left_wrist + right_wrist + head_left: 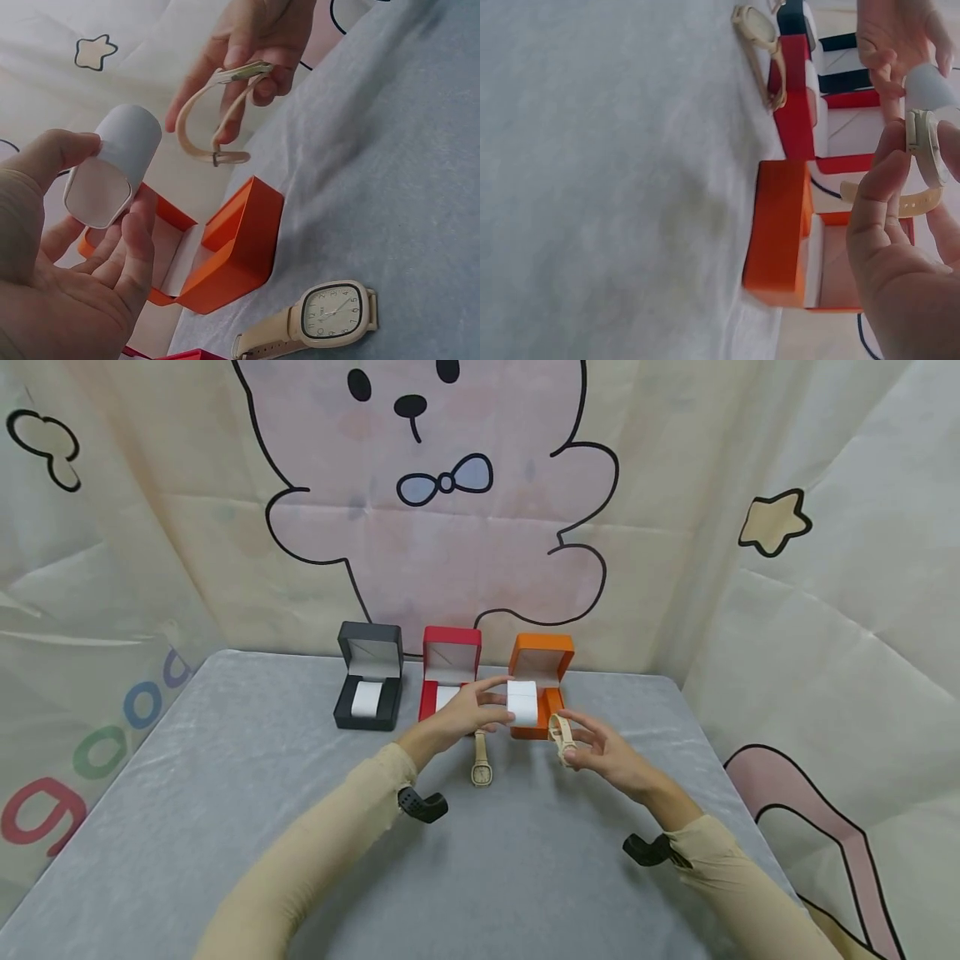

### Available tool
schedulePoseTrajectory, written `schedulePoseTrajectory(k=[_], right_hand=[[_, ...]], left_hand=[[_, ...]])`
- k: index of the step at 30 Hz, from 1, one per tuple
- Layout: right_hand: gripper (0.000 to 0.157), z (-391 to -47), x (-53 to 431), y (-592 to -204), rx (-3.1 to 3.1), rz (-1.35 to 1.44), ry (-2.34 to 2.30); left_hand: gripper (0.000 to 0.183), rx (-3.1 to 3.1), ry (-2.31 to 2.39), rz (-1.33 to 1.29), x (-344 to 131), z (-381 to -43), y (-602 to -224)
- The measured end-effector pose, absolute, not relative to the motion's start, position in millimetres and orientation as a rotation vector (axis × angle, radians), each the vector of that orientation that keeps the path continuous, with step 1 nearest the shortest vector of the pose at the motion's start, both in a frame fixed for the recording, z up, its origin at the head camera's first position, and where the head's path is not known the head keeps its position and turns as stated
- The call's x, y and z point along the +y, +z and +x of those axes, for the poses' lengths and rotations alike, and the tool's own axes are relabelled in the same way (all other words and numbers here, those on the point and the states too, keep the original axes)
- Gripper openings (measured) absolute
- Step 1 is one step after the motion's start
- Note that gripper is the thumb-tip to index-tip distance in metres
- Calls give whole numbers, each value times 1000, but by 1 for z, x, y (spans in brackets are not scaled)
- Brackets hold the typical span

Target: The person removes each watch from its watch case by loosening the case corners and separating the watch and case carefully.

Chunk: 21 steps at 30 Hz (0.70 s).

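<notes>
A white watch cushion [522, 703] is pinched between the thumb and fingers of my left hand [467, 713], up above the open orange watch box [543, 653]. My right hand [604, 753] grips a cream wristwatch [561, 737] by its case. Its strap is fastened into a loop, as the left wrist view shows. Cushion and watch are apart, side by side over the front of the orange box. A second cream wristwatch [331, 313] lies face up on the cloth, in front of the open red box [452, 647]. My left hand partly hides the red box.
An open black watch box [371, 647] with a white cushion [367, 699] in it stands left of the red box. Another white cushion [447, 696] sits in the red box. Grey cloth covers the table [510, 877]. Behind hangs a printed curtain [480, 560].
</notes>
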State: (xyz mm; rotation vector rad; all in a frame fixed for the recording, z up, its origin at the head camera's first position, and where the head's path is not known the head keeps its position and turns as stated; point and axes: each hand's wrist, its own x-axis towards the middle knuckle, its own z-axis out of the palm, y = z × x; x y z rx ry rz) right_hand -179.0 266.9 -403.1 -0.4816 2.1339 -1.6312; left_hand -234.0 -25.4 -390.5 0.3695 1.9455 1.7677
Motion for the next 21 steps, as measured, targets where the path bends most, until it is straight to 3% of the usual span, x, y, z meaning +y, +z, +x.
schedulePoseTrajectory(k=[21], right_hand=[[73,-172,280,-428,2169,-462,-1592]], left_hand=[[72,1953,1818,339,-2,-258,-406]])
